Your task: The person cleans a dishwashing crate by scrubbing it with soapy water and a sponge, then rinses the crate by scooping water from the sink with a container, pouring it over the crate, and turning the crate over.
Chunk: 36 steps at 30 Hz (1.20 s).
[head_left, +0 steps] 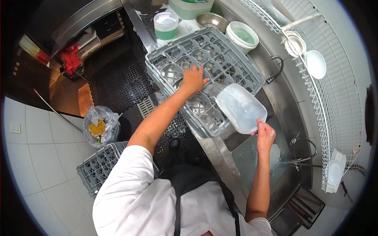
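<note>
My right hand [265, 135] grips the near corner of a translucent plastic container [241, 107], which is tilted over the right side of a grey glass rack [155, 76]. Clear water [212, 90] spills from the container's far edge into the rack. Several clear glasses [170, 74] sit in the rack's compartments. On the rack's left half rests my left hand [193, 80], fingers spread and holding nothing. The rack lies across the metal counter and overlaps the sink's far end.
Water runs from a tap [297, 162] into the sink [252, 165]. Behind the rack stand a tub of green liquid [165, 25], a metal bowl [212, 20] and a white bucket [242, 37]. A wire shelf [315, 90] lines the wall. A lined bin [100, 126] and another rack [100, 167] are at left.
</note>
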{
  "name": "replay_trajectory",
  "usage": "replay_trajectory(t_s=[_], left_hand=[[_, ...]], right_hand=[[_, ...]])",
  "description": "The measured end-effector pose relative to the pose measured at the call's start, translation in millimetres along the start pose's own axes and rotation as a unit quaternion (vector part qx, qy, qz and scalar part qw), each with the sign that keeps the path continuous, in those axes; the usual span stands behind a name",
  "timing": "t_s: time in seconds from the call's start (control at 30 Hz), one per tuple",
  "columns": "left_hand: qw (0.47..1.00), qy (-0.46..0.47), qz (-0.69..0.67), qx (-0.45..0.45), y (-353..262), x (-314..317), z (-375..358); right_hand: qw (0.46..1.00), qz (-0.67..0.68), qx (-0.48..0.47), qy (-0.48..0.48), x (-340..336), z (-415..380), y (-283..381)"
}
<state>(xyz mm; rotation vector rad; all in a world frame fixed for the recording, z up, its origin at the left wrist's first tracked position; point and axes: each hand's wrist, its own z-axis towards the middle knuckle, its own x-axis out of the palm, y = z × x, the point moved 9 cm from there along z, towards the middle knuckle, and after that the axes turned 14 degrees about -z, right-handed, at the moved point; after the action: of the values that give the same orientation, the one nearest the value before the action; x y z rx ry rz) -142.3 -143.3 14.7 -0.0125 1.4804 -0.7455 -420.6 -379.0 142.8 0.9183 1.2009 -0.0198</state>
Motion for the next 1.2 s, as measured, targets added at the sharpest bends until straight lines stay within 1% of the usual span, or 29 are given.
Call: replay_trajectory(t_s=[0.07, 0.1, 0.2, 0.23, 0.33, 0.37, 0.43, 0.47, 0.53, 0.57, 0.6, 0.67, 0.7, 0.77, 0.87, 0.9, 1.0, 1.03, 1.13, 1.2], left_hand=[[0.995, 0.040, -0.093, -0.002, 8, 5, 8], [0.994, 0.023, -0.100, 0.033, 9, -1, 10], [0.979, -0.054, -0.099, 0.169, 14, -28, 10], [0.979, -0.053, -0.120, 0.156, 20, -51, 9], [0.969, -0.223, -0.018, 0.106, 52, -109, 1], [0.964, -0.253, 0.035, 0.071, 66, -115, 0], [0.941, -0.309, 0.141, 0.000, 92, -128, 1], [0.951, -0.280, 0.132, -0.022, 107, -125, 8], [0.967, -0.219, 0.113, -0.065, 131, -120, 22], [0.981, -0.150, 0.093, -0.085, 142, -114, 32], [0.974, -0.181, 0.129, -0.051, 148, -112, 42], [0.977, -0.171, 0.126, -0.009, 172, -90, 72], [0.982, -0.158, 0.103, 0.016, 174, -88, 83], [0.988, -0.131, 0.058, 0.063, 174, -83, 98], [0.987, -0.112, 0.073, 0.094, 154, -78, 112], [0.990, -0.097, 0.061, 0.081, 142, -82, 110], [0.978, -0.140, 0.070, 0.141, 121, -80, 104], [0.969, -0.152, 0.060, 0.187, 112, -80, 94], [0.944, -0.137, 0.031, 0.299, 95, -82, 70], [0.979, -0.018, -0.050, 0.198, 106, -74, 75]], right_hand=[[0.999, -0.027, -0.018, 0.008, 14, 6, 39], [0.999, -0.037, -0.021, 0.028, 23, 9, 53], [0.998, -0.025, -0.052, 0.040, 51, 19, 91], [0.997, -0.031, -0.046, 0.060, 62, 24, 96], [0.994, -0.033, -0.081, 0.059, 77, 28, 143], [0.995, -0.016, -0.087, 0.056, 82, 29, 157], [0.986, -0.056, -0.150, 0.033, 92, 35, 184], [0.980, -0.076, -0.181, 0.022, 97, 38, 197], [0.975, -0.088, -0.202, 0.019, 109, 43, 220], [0.973, -0.094, -0.212, 0.017, 113, 46, 231], [0.970, -0.105, -0.218, 0.007, 115, 49, 242], [0.964, -0.127, -0.233, -0.012, 119, 56, 260], [0.963, -0.126, -0.236, -0.031, 121, 62, 264], [0.959, -0.126, -0.244, -0.066, 125, 74, 269], [0.962, -0.117, -0.226, -0.100, 130, 95, 263], [0.964, -0.124, -0.210, -0.104, 130, 101, 259], [0.982, -0.083, -0.154, -0.070, 131, 121, 235], [0.979, -0.080, -0.163, -0.093, 126, 123, 232], [0.968, -0.149, -0.175, -0.102, 111, 118, 232], [0.947, -0.175, -0.239, -0.124, 110, 111, 239]])
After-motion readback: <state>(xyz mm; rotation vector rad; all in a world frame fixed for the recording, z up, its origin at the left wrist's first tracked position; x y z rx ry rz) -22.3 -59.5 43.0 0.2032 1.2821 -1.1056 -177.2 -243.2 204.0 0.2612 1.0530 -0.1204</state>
